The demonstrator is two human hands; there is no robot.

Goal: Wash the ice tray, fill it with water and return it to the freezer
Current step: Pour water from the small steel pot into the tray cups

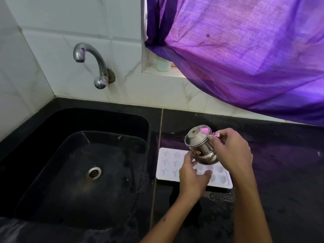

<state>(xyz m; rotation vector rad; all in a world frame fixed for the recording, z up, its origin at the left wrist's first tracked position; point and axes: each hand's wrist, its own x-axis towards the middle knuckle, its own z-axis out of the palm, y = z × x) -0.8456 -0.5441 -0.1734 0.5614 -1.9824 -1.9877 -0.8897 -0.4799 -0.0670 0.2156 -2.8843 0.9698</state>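
A white ice tray (169, 165) with star and shell moulds lies flat on the black counter, just right of the sink. Above it my right hand (235, 151) grips a small steel jug (199, 144) by its handle, tilted over so its mouth points towards the tray's left half. My left hand (192, 174) rests its fingers on the tray's middle, and its thumb touches the jug's lower side. Whether water is pouring cannot be made out.
A black sink (52, 130) with a steel drain (93, 173) sits left of the tray. A chrome tap (87, 55) juts from the tiled wall above it. A purple curtain (245, 50) hangs at the right over a ledge with a pale cup (163, 64).
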